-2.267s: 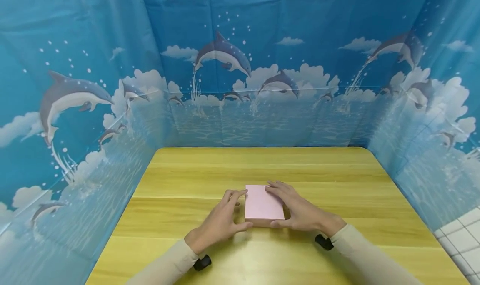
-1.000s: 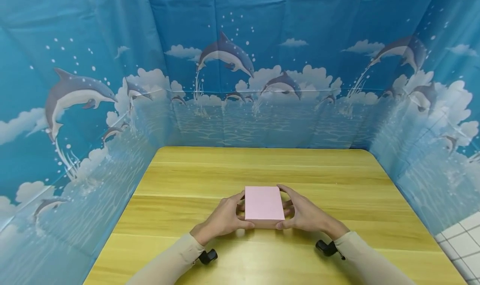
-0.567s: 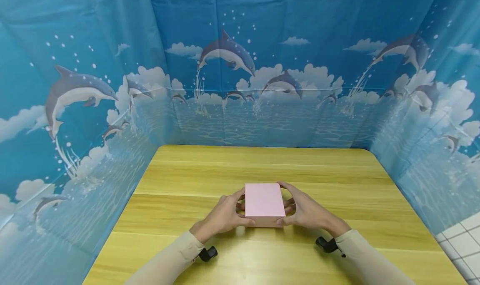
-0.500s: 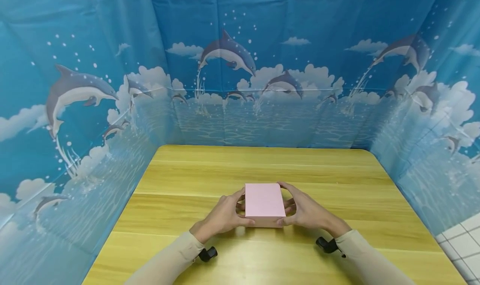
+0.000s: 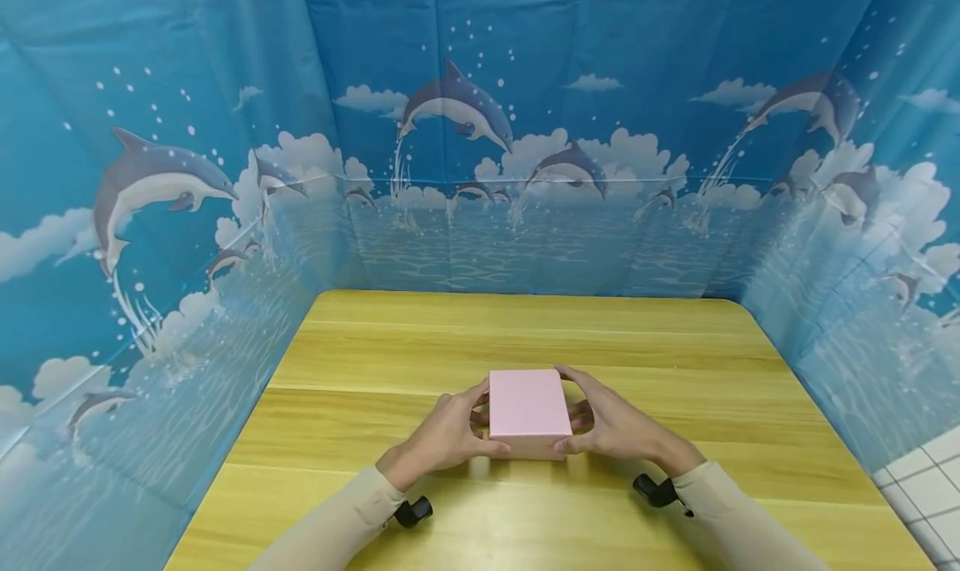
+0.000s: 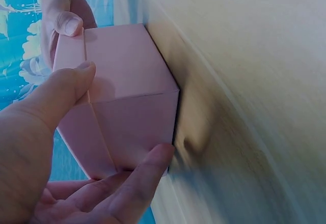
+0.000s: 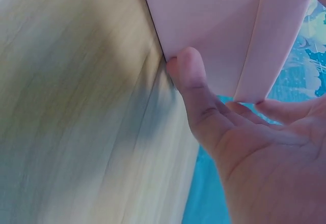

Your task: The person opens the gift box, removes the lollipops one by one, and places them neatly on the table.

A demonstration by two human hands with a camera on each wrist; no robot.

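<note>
1. Gripping a pink box [image 5: 528, 403] from both sides, the person's left hand [image 5: 442, 433] and right hand [image 5: 618, 425] face each other in the head view, thumbs on the near face, other fingers bent along the sides; the box is over the near half of a yellow wooden table [image 5: 420, 321], and whether its base touches the top cannot be told; black devices [image 5: 412, 513] show below the beige sleeves [image 5: 330, 517], and a blue dolphin curtain [image 5: 480, 246] hangs behind and on both sides, with white tiles [image 5: 926, 488] at lower right

2. In the left wrist view, the left thumb presses at the box's seam, one left fingertip lies low on the adjoining side, and the right thumb touches the far end near the seam

3. In the right wrist view, a right fingertip lies against the box's side near the bottom edge, beside shadows on the table
</note>
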